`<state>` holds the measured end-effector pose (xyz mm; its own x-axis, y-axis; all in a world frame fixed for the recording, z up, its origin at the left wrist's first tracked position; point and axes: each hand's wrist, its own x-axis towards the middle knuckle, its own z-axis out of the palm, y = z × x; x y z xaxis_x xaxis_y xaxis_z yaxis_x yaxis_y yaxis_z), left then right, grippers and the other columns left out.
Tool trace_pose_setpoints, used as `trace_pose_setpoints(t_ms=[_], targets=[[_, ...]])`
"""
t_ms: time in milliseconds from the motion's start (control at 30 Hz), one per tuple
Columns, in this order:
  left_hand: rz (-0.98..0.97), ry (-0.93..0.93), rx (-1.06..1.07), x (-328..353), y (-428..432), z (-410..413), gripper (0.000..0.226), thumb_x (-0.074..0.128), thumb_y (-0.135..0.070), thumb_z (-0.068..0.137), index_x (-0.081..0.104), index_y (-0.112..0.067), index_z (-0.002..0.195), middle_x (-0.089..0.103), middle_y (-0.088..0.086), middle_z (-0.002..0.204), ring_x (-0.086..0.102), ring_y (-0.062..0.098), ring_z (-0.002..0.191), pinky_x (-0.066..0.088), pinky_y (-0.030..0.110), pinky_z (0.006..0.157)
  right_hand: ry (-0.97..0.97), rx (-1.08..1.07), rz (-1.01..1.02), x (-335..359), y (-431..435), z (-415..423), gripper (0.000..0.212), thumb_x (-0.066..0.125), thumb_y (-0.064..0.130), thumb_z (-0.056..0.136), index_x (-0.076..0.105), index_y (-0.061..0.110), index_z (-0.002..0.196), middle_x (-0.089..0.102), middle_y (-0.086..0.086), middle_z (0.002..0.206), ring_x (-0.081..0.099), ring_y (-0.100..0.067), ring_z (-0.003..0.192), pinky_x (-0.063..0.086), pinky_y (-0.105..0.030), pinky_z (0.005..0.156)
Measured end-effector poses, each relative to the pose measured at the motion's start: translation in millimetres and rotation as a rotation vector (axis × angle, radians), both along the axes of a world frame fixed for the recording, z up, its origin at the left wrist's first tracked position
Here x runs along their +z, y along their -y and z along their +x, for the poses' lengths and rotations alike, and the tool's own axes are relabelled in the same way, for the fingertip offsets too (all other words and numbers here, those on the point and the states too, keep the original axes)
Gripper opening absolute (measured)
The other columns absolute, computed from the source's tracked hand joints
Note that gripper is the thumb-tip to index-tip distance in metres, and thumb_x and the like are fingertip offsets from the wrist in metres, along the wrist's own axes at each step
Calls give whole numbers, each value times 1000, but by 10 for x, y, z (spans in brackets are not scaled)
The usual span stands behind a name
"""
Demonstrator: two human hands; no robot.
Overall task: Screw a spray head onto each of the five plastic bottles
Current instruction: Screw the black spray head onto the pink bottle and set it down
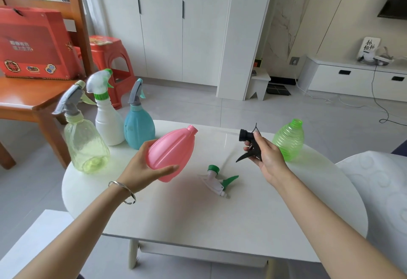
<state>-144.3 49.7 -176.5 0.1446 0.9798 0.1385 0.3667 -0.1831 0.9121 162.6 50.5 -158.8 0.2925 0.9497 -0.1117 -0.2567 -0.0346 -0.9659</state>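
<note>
Bottles: three capped at left, pink one in hand, green one uncapped at right.

Far left on the white tabletop (253, 223) stand the clear yellow-green bottle (87, 144), the white bottle (109, 124) and the blue bottle (138, 127), close together, each with a spray head already on. Left hand (145, 168): grip wrapped around the base of the pink bottle (170, 154), held off the tabletop and tilted, open neck pointing up and right. White-and-green spray head (217, 179) lies on its side on the tabletop, between the two hands. Right hand (266, 156): grip closed on the black spray head (248, 144), collar turned left toward the pink bottle's neck, the two well apart; a thin dip tube runs off the collar. Green ribbed bottle (288, 140) stands just behind the right hand, neck open.
</note>
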Motion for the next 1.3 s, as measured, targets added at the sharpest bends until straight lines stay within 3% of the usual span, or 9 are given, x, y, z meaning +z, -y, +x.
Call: trace_pose_setpoints(t_ms=[133,300,433,600,767,900,1133,1300], targets=[[-21,-7,4,20,36,-53,89,78,-58,43,42,-31,120,56,-16,104,59,2,92,52,14,57,-74,28,12,72,37,-6,21,56,34,91,64,15,87,65,3,63,59,-8,56,53,-20,63],[-22,-9,7,11,38,-81,82,80,-48,51,42,-30,121,56,-15,105,59,2,91,53,14,56,-26,78,-11,117,79,-43,22,58,36,89,65,15,91,65,4,64,60,-8,56,51,-21,66],[-28,-16,-5,28,44,-94,88,77,-58,43,42,-32,120,56,-14,105,59,4,91,53,16,57,-12,77,-19,148,83,-32,22,58,36,89,66,15,90,64,2,66,60,-8,55,50,-23,66],[-9,-21,-14,30,24,-118,85,81,-52,46,43,-33,120,57,-8,108,60,9,93,55,18,57,24,81,-13,161,100,-10,21,59,36,88,67,17,85,63,4,63,57,-7,52,49,-20,61],[-5,-24,0,43,14,-141,90,77,-60,41,43,-34,121,56,-7,111,59,11,98,54,22,66,-34,44,-4,151,89,-9,21,60,36,87,66,15,88,64,4,61,57,-8,52,50,-21,61],[-7,-35,-21,54,34,-156,90,77,-59,41,43,-35,120,56,-6,110,60,11,96,55,20,59,4,89,-11,144,91,-42,21,59,35,88,67,16,86,63,4,62,56,-7,51,50,-17,56],[-16,-29,-7,65,40,-200,91,77,-59,40,43,-33,121,56,-5,111,59,11,96,55,19,60,-43,39,-4,153,69,-18,21,61,36,87,66,16,87,64,4,61,56,-8,52,48,-22,63],[-43,-32,-77,69,69,-157,86,83,-46,47,45,-33,123,57,-3,113,60,13,97,57,22,60,16,144,-34,138,81,-48,23,63,36,85,70,14,84,63,2,63,55,-10,52,50,-18,56]])
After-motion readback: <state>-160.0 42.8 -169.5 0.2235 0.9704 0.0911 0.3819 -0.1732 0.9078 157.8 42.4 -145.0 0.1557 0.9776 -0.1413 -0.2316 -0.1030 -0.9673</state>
